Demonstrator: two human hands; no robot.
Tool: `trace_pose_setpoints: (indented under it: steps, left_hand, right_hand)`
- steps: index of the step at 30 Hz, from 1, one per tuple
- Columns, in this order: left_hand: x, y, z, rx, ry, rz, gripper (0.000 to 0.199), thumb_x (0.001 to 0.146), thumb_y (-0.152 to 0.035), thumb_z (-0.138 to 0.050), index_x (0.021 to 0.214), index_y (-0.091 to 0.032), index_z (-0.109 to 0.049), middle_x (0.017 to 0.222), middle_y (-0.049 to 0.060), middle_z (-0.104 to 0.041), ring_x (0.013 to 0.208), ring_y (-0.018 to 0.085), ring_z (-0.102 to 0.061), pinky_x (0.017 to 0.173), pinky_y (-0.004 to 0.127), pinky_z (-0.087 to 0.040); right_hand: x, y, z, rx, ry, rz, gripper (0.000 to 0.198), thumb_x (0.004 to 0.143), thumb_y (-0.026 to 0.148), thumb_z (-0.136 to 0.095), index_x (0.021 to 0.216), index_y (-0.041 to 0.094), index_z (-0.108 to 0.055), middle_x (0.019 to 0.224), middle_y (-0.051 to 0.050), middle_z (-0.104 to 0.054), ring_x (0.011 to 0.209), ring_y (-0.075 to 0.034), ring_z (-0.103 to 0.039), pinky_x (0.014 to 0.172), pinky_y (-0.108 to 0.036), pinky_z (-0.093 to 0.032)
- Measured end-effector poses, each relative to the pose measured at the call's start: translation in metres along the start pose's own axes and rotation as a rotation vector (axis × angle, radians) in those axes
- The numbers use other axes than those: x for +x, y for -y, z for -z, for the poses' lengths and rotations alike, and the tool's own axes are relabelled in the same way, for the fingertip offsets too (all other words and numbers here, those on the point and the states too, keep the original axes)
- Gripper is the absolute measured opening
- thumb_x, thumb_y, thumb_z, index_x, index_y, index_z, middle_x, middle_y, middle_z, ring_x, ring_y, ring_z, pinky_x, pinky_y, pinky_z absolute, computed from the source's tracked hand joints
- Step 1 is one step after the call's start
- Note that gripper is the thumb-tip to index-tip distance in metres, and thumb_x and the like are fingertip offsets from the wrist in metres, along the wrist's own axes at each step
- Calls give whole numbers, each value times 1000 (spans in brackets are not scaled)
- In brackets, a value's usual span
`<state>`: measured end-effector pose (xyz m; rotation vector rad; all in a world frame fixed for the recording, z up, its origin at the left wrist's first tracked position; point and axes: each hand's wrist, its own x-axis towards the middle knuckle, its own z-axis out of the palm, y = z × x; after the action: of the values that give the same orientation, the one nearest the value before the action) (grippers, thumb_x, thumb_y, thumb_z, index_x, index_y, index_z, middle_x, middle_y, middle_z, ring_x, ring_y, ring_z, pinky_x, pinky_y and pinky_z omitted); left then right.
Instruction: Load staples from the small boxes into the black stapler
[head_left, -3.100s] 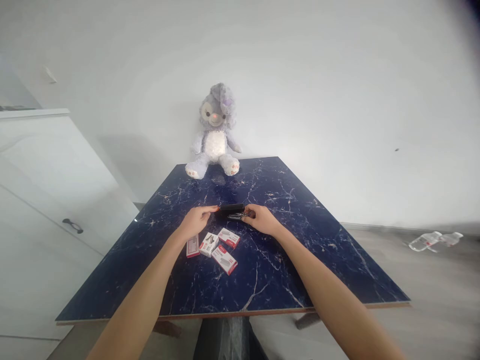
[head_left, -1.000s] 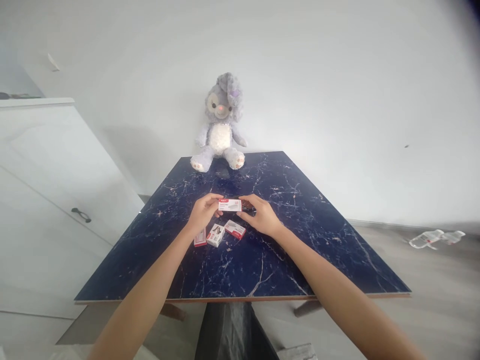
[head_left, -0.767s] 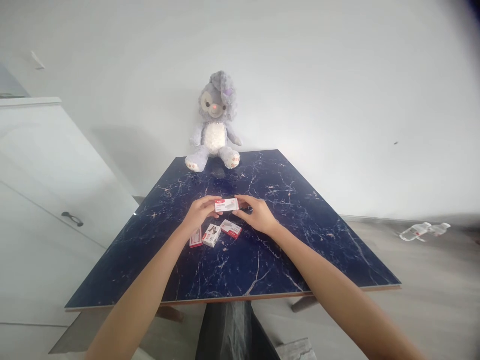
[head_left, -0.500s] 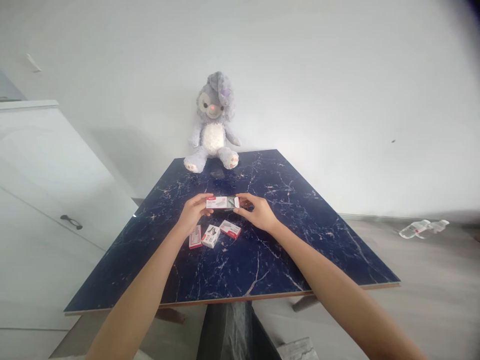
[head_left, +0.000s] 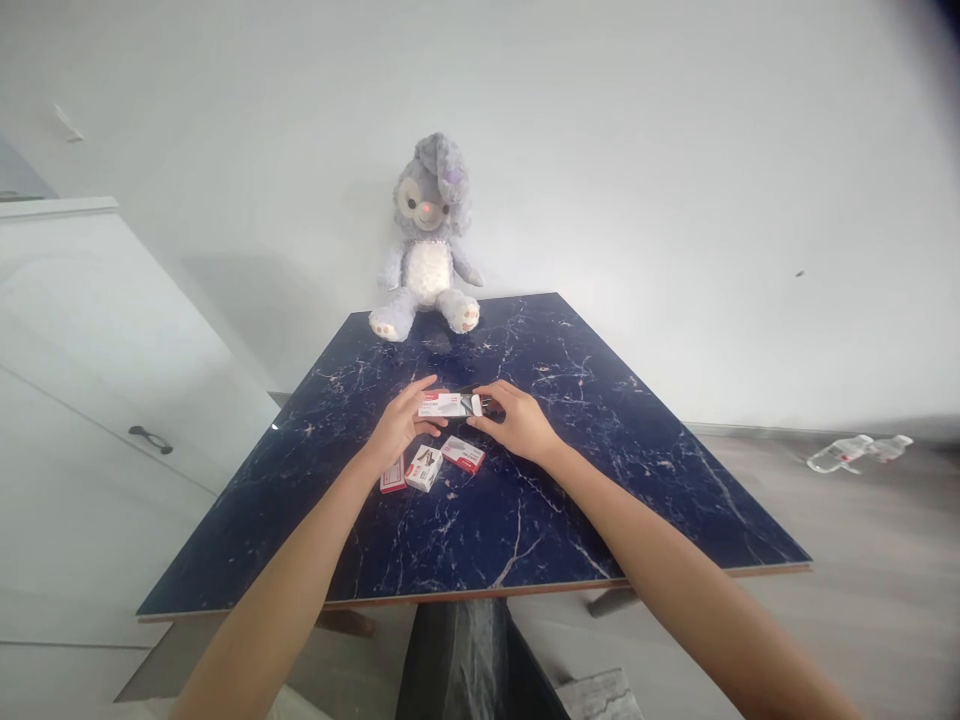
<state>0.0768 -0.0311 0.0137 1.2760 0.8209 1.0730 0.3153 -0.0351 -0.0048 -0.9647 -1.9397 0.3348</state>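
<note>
Over the table I hold a small red-and-white cardboard box (head_left: pixel 442 404), lengthwise between both hands. My left hand (head_left: pixel 396 425) is around its left end, thumb and fingers on either side with the index finger raised. My right hand (head_left: pixel 517 418) pinches the right end, where a white flap stands open and something dark grey shows. A black item partly shows behind the box; its kind is hidden. Just below lie three more small boxes: a red-edged one (head_left: pixel 392 476) partly covered by my left wrist, a white one (head_left: pixel 425 468) and a red-and-white one (head_left: pixel 463 454).
A grey plush toy (head_left: pixel 429 250) sits at the far edge of the dark blue marbled table (head_left: pixel 585 480), against the wall. To the left stands a white cabinet (head_left: pixel 90 380). Clear plastic bottles (head_left: pixel 840 453) lie on the floor at right.
The fingers of my left hand have spread a little, and that hand has shifted right along the box. My right hand keeps its pinch. The view has tilted slightly.
</note>
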Motion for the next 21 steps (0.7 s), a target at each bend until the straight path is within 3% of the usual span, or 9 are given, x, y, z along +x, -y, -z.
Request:
trace_pose_setpoints:
  steps: [6, 11, 16, 21]
  left_hand:
    - [-2, 2, -5, 204, -6, 41, 44, 78, -37, -77, 113, -18, -61, 97, 7, -71, 78, 18, -71, 70, 30, -58]
    - [-6, -1, -7, 294, 47, 39, 36, 77, -36, -78, 101, -19, -58, 103, 7, -71, 86, 21, -71, 75, 31, -57]
    - [-5, 1, -6, 337, 45, 25, 45, 77, -37, -77, 114, -22, -58, 110, 8, -70, 94, 23, -69, 74, 34, -58]
    - [-4, 1, -8, 386, 76, 8, 45, 78, -36, -77, 117, -21, -61, 118, 10, -68, 105, 25, -66, 77, 34, -60]
  right_hand:
    - [0, 6, 2, 140, 8, -28, 34, 86, 40, -70, 116, 23, -67, 102, -6, -67, 67, -13, -62, 67, -30, -54]
    - [-1, 7, 0, 177, -43, -92, 31, 93, 39, -60, 119, 24, -67, 103, -6, -70, 73, -16, -65, 69, -31, -53]
    - [-1, 2, -5, 289, -39, -218, 29, 97, 34, -51, 123, 25, -59, 86, -1, -74, 74, -18, -70, 73, -31, -55]
    - [-1, 5, -2, 221, -48, -214, 21, 98, 30, -46, 113, 26, -61, 77, 1, -72, 68, -16, -70, 71, -27, -54]
